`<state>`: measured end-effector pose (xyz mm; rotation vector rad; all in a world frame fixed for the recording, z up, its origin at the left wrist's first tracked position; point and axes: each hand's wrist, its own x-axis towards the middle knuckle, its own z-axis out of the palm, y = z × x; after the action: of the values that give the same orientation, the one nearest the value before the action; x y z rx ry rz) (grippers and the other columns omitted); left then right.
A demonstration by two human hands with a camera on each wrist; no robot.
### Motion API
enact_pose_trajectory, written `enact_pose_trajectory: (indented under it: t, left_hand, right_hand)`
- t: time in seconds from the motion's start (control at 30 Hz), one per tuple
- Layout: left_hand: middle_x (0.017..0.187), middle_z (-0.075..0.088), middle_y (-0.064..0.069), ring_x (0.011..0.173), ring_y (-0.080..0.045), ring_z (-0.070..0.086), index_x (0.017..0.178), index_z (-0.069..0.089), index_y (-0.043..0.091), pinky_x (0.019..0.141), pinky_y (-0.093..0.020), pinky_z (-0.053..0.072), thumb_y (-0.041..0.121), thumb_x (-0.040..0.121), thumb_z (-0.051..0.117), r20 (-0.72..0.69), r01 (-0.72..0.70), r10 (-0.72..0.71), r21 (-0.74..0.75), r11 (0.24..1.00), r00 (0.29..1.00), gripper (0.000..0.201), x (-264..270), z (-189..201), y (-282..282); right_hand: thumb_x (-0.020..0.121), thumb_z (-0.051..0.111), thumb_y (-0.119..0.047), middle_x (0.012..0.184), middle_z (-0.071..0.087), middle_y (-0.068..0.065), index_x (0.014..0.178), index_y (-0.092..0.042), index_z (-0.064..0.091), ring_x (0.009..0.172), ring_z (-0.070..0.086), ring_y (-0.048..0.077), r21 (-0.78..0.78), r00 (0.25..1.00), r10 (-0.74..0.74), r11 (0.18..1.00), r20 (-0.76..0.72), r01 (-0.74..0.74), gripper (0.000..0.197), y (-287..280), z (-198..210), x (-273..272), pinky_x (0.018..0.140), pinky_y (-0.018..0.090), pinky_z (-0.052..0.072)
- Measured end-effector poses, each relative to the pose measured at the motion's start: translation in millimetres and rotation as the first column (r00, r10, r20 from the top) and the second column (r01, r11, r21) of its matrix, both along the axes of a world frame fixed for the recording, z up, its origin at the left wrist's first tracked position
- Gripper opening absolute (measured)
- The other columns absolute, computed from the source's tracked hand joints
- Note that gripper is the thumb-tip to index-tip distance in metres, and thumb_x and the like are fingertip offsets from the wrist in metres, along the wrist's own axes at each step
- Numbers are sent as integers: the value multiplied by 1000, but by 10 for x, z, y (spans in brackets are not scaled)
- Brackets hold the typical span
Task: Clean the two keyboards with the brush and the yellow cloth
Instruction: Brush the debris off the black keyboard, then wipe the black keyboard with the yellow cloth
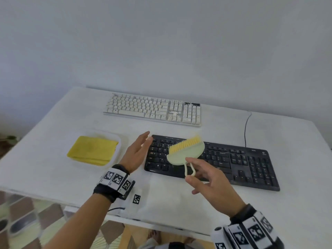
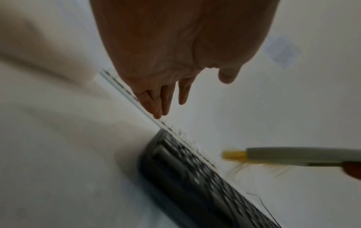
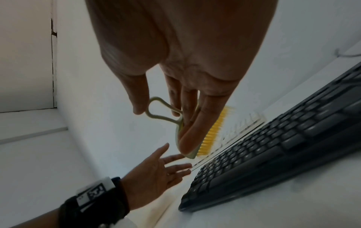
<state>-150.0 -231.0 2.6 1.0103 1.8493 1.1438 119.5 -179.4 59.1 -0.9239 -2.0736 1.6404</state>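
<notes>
A pale green brush (image 1: pixel 186 150) with yellow bristles hangs in the air over the left half of the black keyboard (image 1: pixel 233 162). My right hand (image 1: pixel 210 182) holds it at its loop handle, thumb on the loop and fingers lying along its back; the right wrist view shows the brush (image 3: pixel 215 131) under those fingers. My left hand (image 1: pixel 138 151) is open with straight fingers at the keyboard's left end, palm toward the brush and not touching it. A white keyboard (image 1: pixel 152 110) lies at the back. The folded yellow cloth (image 1: pixel 91 150) lies in a white tray (image 1: pixel 119 141).
The black keyboard's cable (image 1: pixel 246 130) runs toward the wall at the back right. A small printed marker (image 1: pixel 136 198) is stuck near the table's front edge (image 1: pixel 161 225). The wall stands close behind the white keyboard.
</notes>
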Motion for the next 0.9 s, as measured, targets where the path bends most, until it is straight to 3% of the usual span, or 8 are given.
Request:
enact_pose_trajectory:
  t: [0.13,0.27,0.37,0.47,0.53,0.63,0.8,0.9]
  left_hand:
    - [107,75,13,99,-2,69,114,64,43,90,-15,50,59,89,56,-160,-70,89,122,990,983,30,-276,236,-431]
    - [91,72,16,82,4,65,98,66,34,73,-8,46,17,99,67,-403,-159,174,71,985,898,17,-673,281,-817]
    - [98,66,7,89,-9,66,103,68,29,85,-31,51,18,97,69,-549,-174,48,-179,968,834,12,-940,184,-896]
    - [111,63,8,108,-16,63,118,71,26,82,-29,41,36,92,73,-572,-174,-98,-401,899,814,27,-1041,115,-840]
    - [115,63,7,109,-16,62,122,69,27,83,-28,43,41,90,73,-569,-151,-142,-435,888,810,35,-1070,81,-799]
    - [109,60,8,103,-15,60,120,70,30,83,-29,47,40,90,74,-573,-138,-151,-430,892,805,32,-1106,42,-766]
    - [100,59,5,99,-23,62,107,75,23,80,-33,47,33,97,67,-619,-193,-42,-308,932,784,17,-1176,-10,-786]
    - [91,54,3,84,-24,58,107,76,18,77,-35,45,27,98,68,-608,-299,212,-45,953,765,15,-1215,38,-848]
  right_hand:
    - [85,72,-28,127,58,-17,125,-35,57,92,66,17,-22,999,35,999,-29,-36,43,-89,-72,-422,66,42,61]
    - [86,72,-25,127,54,-21,123,-35,56,85,64,17,-34,998,59,998,-11,-60,42,-158,-184,-898,58,39,60]
    - [89,68,-25,129,52,-17,127,-34,51,79,65,20,-18,994,108,994,18,-108,42,-189,-317,-1254,47,35,55]
    - [92,63,-26,136,51,-6,136,-30,45,72,68,17,24,990,114,993,78,-116,48,-199,-471,-1530,43,21,46]
    - [94,60,-28,137,54,2,142,-25,41,69,67,14,98,983,119,986,141,-134,51,-213,-536,-1661,53,13,45]
    - [95,57,-34,132,60,2,146,-20,40,79,58,8,241,959,125,952,253,-188,55,-214,-567,-1759,82,21,44]
    - [98,49,-41,134,58,2,149,-20,35,116,56,24,345,871,165,871,463,-349,57,-172,-577,-1850,97,35,43]
    - [99,46,-39,113,59,-2,147,-21,36,112,56,23,377,818,159,828,553,-416,52,-186,-544,-1901,91,38,46]
